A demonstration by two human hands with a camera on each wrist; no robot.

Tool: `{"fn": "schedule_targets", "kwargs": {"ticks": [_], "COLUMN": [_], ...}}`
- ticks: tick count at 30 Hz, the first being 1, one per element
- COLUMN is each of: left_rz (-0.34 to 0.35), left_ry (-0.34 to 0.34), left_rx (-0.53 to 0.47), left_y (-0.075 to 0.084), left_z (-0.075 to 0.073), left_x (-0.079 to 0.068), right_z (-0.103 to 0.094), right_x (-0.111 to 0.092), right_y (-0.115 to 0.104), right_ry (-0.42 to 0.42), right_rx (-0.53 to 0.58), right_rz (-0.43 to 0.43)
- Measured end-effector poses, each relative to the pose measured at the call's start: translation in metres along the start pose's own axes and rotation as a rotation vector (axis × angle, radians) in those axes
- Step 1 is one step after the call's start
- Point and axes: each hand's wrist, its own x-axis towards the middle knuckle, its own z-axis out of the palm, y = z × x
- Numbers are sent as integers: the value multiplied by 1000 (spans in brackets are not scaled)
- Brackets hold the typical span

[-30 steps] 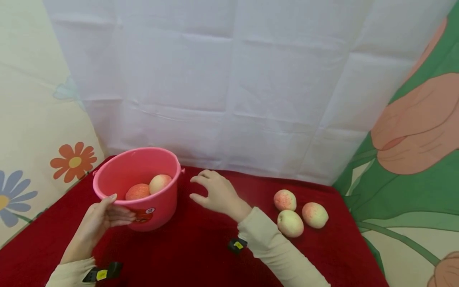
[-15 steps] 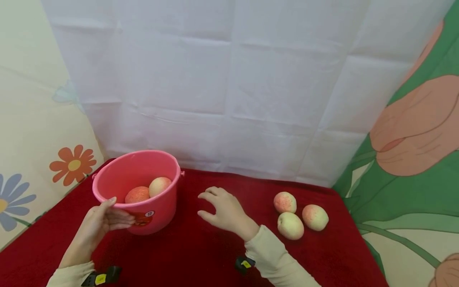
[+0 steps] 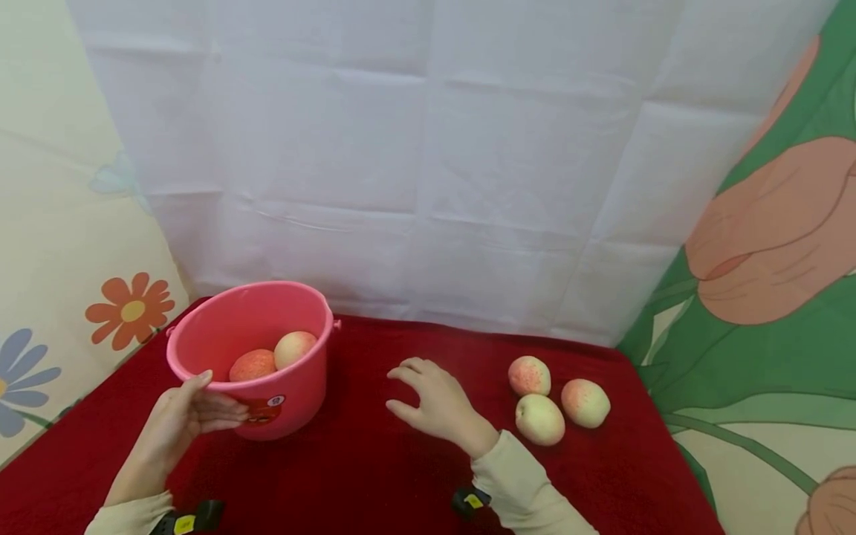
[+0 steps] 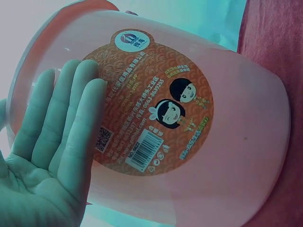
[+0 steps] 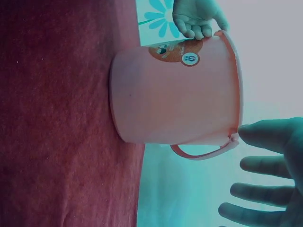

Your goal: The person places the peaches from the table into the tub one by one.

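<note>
A pink bucket (image 3: 297,401) with a handle and an orange round label (image 4: 156,109) stands at the left in the head view. My left hand (image 3: 187,409) holds its near rim, thumb over the edge and fingers along the outer wall. Inside lie a reddish peach (image 3: 253,365) and a paler peach (image 3: 294,348). To the right of the bucket my right hand (image 3: 438,401) hovers with spread, slightly bent fingers, holding nothing. Farther right, three peaches lie close together: a speckled one (image 3: 530,375), a pale one (image 3: 539,420) and a blushed one (image 3: 585,403).
Red cloth (image 3: 374,475) covers the table. A white sheet (image 3: 428,186) hangs behind its back edge. Printed flower cloths stand at the left (image 3: 87,193) and the right (image 3: 769,357).
My right hand has drawn away from the bucket, moving right and nearer to me. The left hand keeps its hold on the rim. Both groups of peaches lie as before.
</note>
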Motion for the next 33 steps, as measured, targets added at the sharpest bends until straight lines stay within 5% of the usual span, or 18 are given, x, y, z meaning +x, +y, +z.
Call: {"fn": "schedule_targets", "kwargs": {"ticks": [16,33], "left_rz": [9,19], "left_ry": [1,-7], "left_rx": [9,9], "left_y": [1,1], "left_z": [0,0], "left_x": [1,1], "right_z": [-8,-12], "right_x": [-25,-58], "right_y": [21,52], "right_ry": [-23,12], "right_rx": [-23,-126], "right_rz": [84,82]}}
